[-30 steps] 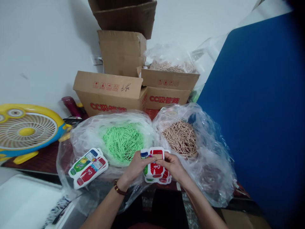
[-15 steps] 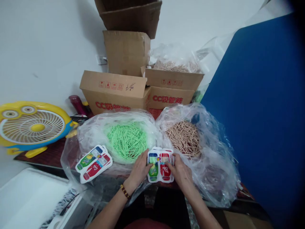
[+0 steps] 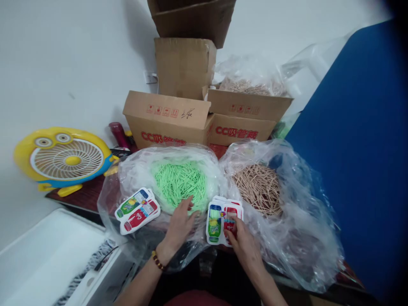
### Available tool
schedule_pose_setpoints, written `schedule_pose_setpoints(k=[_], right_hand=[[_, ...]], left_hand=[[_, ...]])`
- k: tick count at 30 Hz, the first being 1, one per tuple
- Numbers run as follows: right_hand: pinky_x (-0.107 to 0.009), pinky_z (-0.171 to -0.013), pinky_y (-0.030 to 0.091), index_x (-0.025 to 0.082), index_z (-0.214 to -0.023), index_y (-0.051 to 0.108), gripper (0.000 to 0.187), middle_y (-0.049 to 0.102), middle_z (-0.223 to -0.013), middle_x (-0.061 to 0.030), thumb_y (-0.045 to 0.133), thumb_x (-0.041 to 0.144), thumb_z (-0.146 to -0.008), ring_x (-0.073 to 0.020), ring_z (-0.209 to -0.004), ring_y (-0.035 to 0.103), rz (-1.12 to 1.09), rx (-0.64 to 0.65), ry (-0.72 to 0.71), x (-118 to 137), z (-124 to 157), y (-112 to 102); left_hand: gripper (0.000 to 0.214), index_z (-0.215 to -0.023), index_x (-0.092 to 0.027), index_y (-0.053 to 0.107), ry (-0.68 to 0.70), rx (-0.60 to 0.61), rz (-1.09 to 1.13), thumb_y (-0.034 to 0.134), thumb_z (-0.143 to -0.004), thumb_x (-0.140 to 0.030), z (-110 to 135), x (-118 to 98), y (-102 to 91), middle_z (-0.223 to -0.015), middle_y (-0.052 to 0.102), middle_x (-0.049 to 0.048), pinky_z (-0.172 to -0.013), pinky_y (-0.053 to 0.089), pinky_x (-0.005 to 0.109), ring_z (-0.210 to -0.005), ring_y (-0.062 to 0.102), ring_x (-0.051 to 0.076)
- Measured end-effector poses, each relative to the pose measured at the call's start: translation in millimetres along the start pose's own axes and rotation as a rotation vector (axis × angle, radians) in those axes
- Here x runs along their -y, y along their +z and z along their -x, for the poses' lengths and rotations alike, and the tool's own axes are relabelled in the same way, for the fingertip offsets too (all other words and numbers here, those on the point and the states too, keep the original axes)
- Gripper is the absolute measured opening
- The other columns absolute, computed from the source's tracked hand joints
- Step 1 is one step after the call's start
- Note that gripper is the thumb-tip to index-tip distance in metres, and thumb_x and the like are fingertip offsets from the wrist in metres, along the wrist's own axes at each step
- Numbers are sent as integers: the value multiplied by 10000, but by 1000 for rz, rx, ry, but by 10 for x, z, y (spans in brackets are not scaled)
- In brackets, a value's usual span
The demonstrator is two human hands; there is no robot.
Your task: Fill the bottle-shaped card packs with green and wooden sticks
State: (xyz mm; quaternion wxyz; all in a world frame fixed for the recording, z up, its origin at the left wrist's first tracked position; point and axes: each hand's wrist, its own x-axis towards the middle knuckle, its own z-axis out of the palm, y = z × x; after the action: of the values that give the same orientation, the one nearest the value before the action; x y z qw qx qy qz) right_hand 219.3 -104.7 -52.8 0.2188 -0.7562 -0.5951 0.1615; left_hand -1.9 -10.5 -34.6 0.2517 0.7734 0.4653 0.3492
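head view: left grip (image 3: 180,222) outstretched and spread, right grip (image 3: 245,241) parted, curved over packets (image 3: 214,224)

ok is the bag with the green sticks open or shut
Open: the plastic bag lies spread around the green sticks, which show uncovered, with the left hand at their near edge.

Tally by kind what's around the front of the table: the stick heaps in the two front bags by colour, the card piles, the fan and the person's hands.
Green stick heap: 1
Tan stick heap: 1
Card piles: 2 (one at left, one under the right hand)
Fan: 1
Hands: 2 (right, and left hand)
Total: 7
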Motion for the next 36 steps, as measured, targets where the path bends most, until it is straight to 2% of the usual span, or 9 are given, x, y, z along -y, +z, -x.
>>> schedule_pose_setpoints(k=[5, 8, 10, 13, 16, 21, 29, 33, 36], right_hand=[[-390, -723, 500, 225, -1284, 463, 416, 629, -1207, -109, 403, 401, -912, -285, -965, 655, 36, -15, -33, 48, 55, 100], [-336, -727, 480, 231, -1104, 568, 305, 654, -1095, -92, 352, 381, -948, -239, -931, 644, 27, -69, -219, 277, -78, 43], [-309, -713, 457, 237, -999, 600, 293, 658, -981, -69, 336, 360, -963, -216, -887, 631, 88, -62, -341, 528, -259, -22], [-302, -762, 430, 232, -971, 618, 268, 645, -942, -62, 363, 315, -962, -216, -920, 597, 268, -16, -464, 936, -655, -56], [-289, -826, 408, 216, -952, 630, 261, 638, -975, -70, 370, 237, -956, -203, -969, 570, 459, 81, -511, 1234, -1114, 39], [-290, -812, 406, 169, -973, 635, 242, 628, -1006, -106, 411, 109, -904, -217, -983, 562, 542, 104, -500, 1402, -1656, 291], [-299, -776, 408, 160, -1085, 561, 242, 568, -1071, -111, 404, 143, -902, -226, -989, 553, 570, 68, -498, 1397, -1867, 490], [-269, -695, 407, 187, -1072, 566, 239, 555, -1062, -91, 416, 160, -888, -197, -902, 574, 574, 109, -520, 1339, -1953, 481], [-257, -674, 401, 212, -1050, 583, 239, 553, -1058, -71, 420, 167, -881, -183, -871, 570, 573, 164, -574, 1248, -1979, 417]], left_hand=[[317, -1145, -154, 569, -124, -225, -370, 439, -918, -333, 21, 712, -823, -1059, 627, 110, -952, 408, 391, -1037, 564, 257], [325, -1129, -154, 591, -290, -190, -639, 427, -913, -334, -10, 1052, -1232, -1111, 623, 130, -934, 401, 414, -1052, 551, 292], [367, -1159, -157, 586, -412, -110, -772, 450, -898, -377, -34, 1171, -1372, -1143, 606, 147, -875, 420, 434, -1045, 543, 326], [399, -1180, -173, 575, -477, -26, -825, 451, -893, -421, -61, 1238, -1423, -1159, 591, 150, -850, 419, 443, -1063, 529, 340], [375, -1179, -186, 569, -468, -18, -784, 445, -900, -404, -73, 1257, -1417, -1173, 583, 133, -867, 409, 442, -1093, 518, 329], [351, -1183, -183, 531, -429, -69, -731, 465, -890, -366, -81, 1271, -1447, -1173, 568, 132, -860, 414, 433, -1109, 511, 317], [135, -947, -176, 536, -312, -114, -631, 492, -853, -263, -187, 1368, -1520, -953, 621, 96, -788, 419, 374, -951, 568, 281], [115, -879, -184, 553, -264, -107, -572, 460, -863, -250, -220, 1440, -1580, -916, 630, 82, -820, 425, 340, -923, 584, 249], [166, -890, -187, 562, -246, -148, -535, 425, -885, -280, -197, 1400, -1632, -950, 630, 87, -835, 423, 327, -941, 587, 242]])
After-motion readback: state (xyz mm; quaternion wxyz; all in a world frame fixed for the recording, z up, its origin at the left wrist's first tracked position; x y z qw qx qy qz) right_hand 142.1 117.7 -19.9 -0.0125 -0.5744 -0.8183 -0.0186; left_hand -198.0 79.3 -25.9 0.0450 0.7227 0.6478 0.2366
